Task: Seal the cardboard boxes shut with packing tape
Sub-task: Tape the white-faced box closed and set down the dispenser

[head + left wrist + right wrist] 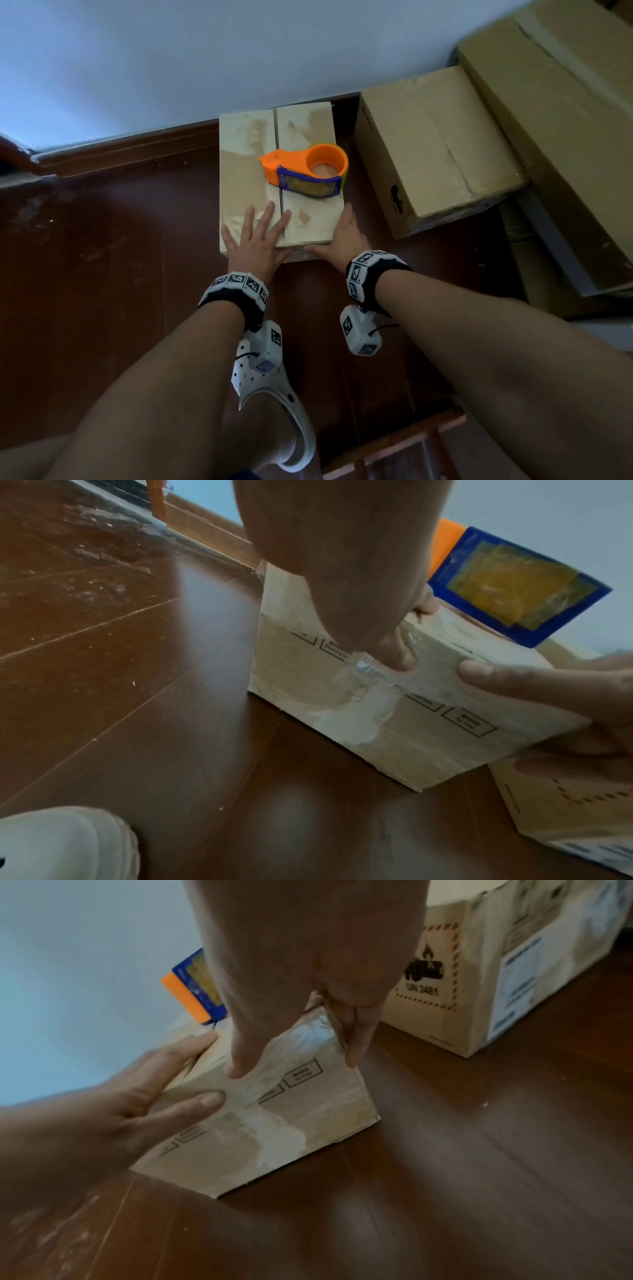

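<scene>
A small cardboard box (246,171) stands on the dark wooden floor, its two top flaps meeting in a centre seam. An orange and blue tape dispenser (305,169) lies on its top. My left hand (257,236) lies flat on the top near the front edge, fingers straight and spread. Its thumb (397,656) presses the clear tape (369,696) on the front face. My right hand (346,236) is at the front right corner, its thumb (240,1069) on the front face. Its fingers (352,1042) lie straight against the right side.
A larger closed box (435,144) with a hazard label (428,969) stands just right of the small box. A long box (565,120) lies beyond it. The wall and skirting board (137,147) run behind. My white clog (270,394) and a wooden frame (394,445) are near me.
</scene>
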A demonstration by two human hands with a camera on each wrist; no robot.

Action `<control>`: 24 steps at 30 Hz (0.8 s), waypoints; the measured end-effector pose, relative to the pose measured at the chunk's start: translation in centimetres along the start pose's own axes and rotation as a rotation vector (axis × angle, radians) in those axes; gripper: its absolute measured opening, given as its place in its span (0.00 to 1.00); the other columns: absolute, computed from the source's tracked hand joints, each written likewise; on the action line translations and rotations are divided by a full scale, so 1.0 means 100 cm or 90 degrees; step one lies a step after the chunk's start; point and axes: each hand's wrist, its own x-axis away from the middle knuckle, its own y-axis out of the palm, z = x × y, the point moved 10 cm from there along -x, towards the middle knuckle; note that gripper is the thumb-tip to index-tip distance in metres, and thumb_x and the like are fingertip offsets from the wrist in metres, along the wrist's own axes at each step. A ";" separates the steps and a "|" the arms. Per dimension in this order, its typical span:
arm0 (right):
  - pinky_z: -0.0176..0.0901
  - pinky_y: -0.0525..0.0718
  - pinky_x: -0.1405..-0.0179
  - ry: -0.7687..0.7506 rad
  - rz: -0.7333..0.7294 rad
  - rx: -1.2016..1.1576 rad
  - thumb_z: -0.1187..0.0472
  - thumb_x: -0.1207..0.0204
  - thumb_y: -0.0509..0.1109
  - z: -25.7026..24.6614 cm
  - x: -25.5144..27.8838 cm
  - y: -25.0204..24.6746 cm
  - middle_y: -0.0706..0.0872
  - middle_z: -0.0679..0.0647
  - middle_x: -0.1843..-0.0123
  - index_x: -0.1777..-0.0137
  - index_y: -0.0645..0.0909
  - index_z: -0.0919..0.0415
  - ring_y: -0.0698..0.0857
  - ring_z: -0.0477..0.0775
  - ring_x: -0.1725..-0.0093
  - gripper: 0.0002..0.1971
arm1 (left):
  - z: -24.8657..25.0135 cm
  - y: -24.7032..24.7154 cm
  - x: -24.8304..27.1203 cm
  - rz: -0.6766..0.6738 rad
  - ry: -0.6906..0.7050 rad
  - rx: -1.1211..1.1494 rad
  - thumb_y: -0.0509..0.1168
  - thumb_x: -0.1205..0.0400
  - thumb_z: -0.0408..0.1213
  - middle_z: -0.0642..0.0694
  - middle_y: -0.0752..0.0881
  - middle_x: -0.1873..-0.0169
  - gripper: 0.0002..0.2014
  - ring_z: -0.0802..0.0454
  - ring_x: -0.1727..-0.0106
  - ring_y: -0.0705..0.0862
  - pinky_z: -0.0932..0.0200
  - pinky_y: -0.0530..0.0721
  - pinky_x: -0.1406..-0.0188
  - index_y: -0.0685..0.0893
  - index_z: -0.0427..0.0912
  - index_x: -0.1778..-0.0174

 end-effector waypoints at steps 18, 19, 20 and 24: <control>0.54 0.72 0.56 -0.038 -0.055 0.295 0.65 0.21 0.63 -0.001 -0.010 -0.010 0.81 0.66 0.38 0.24 0.55 0.66 0.82 0.69 0.41 0.28 | 0.007 -0.023 -0.012 0.028 0.038 -0.107 0.62 0.26 0.69 0.52 0.62 0.20 0.42 0.40 0.24 0.63 0.35 0.70 0.38 0.45 0.73 0.20; 0.54 0.73 0.55 -0.032 -0.059 0.285 0.66 0.21 0.62 0.000 -0.009 -0.011 0.80 0.66 0.37 0.24 0.55 0.66 0.81 0.70 0.40 0.27 | 0.008 -0.023 -0.012 0.023 0.036 -0.105 0.62 0.26 0.69 0.51 0.62 0.20 0.42 0.39 0.23 0.63 0.34 0.70 0.37 0.45 0.72 0.20; 0.55 0.74 0.55 -0.029 -0.062 0.270 0.66 0.21 0.62 0.001 -0.008 -0.012 0.80 0.66 0.37 0.25 0.55 0.66 0.81 0.70 0.40 0.27 | 0.012 -0.024 -0.013 0.018 0.032 -0.108 0.62 0.26 0.70 0.51 0.62 0.20 0.42 0.39 0.23 0.62 0.34 0.70 0.37 0.46 0.71 0.20; 0.57 0.82 0.48 -0.017 -0.095 0.162 0.48 0.28 0.73 -0.001 -0.006 -0.009 0.80 0.63 0.37 0.24 0.55 0.62 0.82 0.68 0.40 0.40 | 0.025 -0.034 -0.016 0.008 -0.027 -0.102 0.54 0.30 0.78 0.47 0.66 0.26 0.41 0.36 0.25 0.63 0.31 0.70 0.39 0.58 0.63 0.22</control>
